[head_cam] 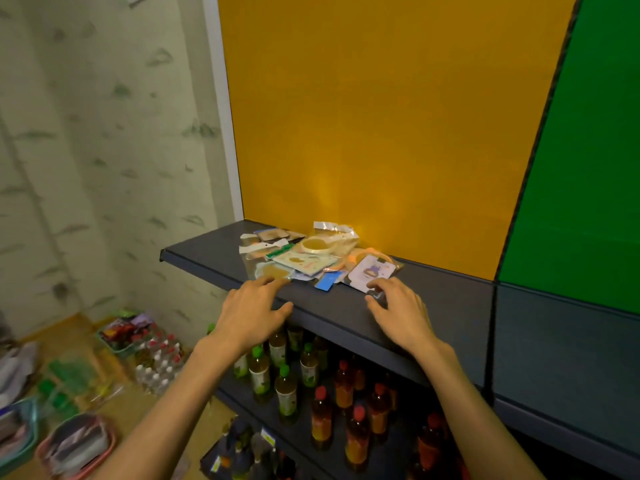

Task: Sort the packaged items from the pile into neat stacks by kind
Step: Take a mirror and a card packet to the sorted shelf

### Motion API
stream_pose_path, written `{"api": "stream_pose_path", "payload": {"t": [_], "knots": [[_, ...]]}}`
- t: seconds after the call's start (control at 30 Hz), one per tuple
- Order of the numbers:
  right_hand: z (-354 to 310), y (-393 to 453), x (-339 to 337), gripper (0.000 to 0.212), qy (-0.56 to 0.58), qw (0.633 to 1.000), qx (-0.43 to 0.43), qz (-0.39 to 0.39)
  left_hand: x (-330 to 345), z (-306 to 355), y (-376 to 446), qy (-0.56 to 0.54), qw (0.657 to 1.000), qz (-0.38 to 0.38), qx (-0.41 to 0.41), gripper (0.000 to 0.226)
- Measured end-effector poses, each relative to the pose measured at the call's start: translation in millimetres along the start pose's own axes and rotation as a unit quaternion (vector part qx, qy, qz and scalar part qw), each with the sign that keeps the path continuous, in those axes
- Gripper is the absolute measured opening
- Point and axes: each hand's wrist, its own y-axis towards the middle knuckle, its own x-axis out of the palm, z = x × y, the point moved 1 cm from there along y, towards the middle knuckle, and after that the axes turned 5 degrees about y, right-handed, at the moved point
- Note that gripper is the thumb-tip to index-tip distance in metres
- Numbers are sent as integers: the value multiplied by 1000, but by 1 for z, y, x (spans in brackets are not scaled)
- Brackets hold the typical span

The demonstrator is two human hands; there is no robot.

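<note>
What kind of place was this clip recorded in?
Probably a small shop or its stockroom: a dark display shelf with a pile of packaged items, rows of bottled drinks beneath, and baskets of goods on the floor.

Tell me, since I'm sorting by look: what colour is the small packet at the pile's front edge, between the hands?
Bright blue packet, clearest in the head view.

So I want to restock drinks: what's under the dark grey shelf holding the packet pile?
Under the dark grey shelf, a lower shelf holds green-capped bottles and red-capped bottles. The shelf edge and both forearms cover the bottles further back.
</note>
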Motion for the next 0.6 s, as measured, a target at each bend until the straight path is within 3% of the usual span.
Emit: {"api": "stream_pose_path", "payload": {"t": [0.23,0.6], "knots": [[-17,53,37,29,-6,1000,23,12,20,-62,62,-2,1000,-16,4,55],[-13,89,70,28,-55,990,121,39,91,-123,142,-24,993,-113,-5,69]]}}
